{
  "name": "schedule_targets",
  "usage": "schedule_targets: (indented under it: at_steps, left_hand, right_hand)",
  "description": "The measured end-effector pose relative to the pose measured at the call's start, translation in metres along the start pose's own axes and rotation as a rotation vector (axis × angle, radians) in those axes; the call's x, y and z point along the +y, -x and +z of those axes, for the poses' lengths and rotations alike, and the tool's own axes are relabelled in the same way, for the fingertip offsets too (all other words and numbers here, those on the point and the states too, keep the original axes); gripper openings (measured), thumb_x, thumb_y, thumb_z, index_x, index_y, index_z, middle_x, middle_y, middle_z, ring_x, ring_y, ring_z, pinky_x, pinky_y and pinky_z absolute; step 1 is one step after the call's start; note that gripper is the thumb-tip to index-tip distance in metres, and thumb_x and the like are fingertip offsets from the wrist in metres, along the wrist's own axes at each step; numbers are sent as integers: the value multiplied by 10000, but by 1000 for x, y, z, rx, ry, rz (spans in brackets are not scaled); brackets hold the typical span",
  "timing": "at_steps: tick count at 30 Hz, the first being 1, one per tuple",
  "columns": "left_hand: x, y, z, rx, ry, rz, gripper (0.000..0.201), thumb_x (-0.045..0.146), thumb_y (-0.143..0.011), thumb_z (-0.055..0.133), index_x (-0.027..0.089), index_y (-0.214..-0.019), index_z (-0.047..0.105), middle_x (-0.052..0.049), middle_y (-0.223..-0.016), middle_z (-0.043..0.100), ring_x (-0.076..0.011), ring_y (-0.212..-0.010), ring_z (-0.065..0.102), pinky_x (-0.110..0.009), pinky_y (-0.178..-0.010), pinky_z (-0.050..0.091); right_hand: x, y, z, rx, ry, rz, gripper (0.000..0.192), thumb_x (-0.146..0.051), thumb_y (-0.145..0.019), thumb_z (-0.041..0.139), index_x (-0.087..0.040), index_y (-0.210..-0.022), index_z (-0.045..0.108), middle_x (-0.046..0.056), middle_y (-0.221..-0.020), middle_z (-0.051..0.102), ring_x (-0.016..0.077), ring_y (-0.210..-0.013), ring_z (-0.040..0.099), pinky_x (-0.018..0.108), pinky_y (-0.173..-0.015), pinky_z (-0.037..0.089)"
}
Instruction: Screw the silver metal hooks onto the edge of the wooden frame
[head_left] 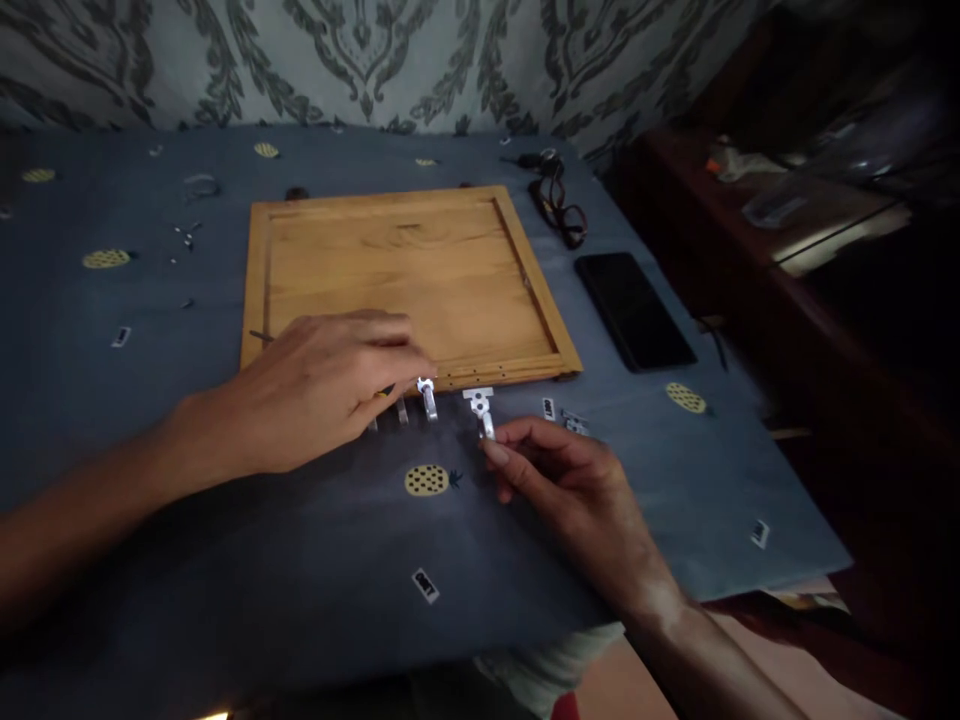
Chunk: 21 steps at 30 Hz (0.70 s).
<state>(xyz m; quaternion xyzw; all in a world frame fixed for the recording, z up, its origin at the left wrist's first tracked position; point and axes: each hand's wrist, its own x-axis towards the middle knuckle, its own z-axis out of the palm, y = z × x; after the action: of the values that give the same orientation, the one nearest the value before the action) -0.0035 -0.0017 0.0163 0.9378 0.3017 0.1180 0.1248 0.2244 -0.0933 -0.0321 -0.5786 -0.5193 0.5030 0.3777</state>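
Two hands w/ metal hooks by empty wooden tray.

One head-worn view looks forward and steeply down from above the near edge of a table covered in a blue cloth. It faces the patterned wall at 12 o'clock, which fills the top strip. The lens sits close: both forearms enter from 6 to 8 o'clock, the left hand and right hand just below centre. A wooden framed panel lies at centre, a black phone at 2 o'clock, a dark side cabinet at 3 o'clock. There is no second view, so nothing is shared.
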Motion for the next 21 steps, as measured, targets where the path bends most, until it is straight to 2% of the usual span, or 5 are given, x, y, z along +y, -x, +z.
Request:
schedule_targets:
  at_steps: [7,11,21]
  left_hand:
    - [-9,0,7,22,-30,4,278,212,-1006,441,225,-1023,718,-13,-950,703,-125,-861,646,-237,-714,435]
    - [-14,-1,9,-8,-38,-11,282,192,-995,440,232,-1029,717,-12,-951,703,-130,-839,651,-242,-699,441]
    - [-16,-10,10,-29,-44,-11,285,200,-996,444,229,-1032,726,-18,-942,696,-122,-824,639,-250,-661,409]
  right_hand:
    - [-2,-18,10,-11,119,-66,215,-378,-896,590,-216,-756,589,-49,-583,509,99,-504,461,228,-474,390]
    - [-1,-25,12,-23,189,-96,216,-377,-903,560,-208,-772,596,-47,-579,513,98,-499,455,236,-468,364]
    - [1,-30,11,-82,123,-54,235,-392,-908,574,-213,-758,599,-55,-529,500,97,-477,445,231,-460,363]
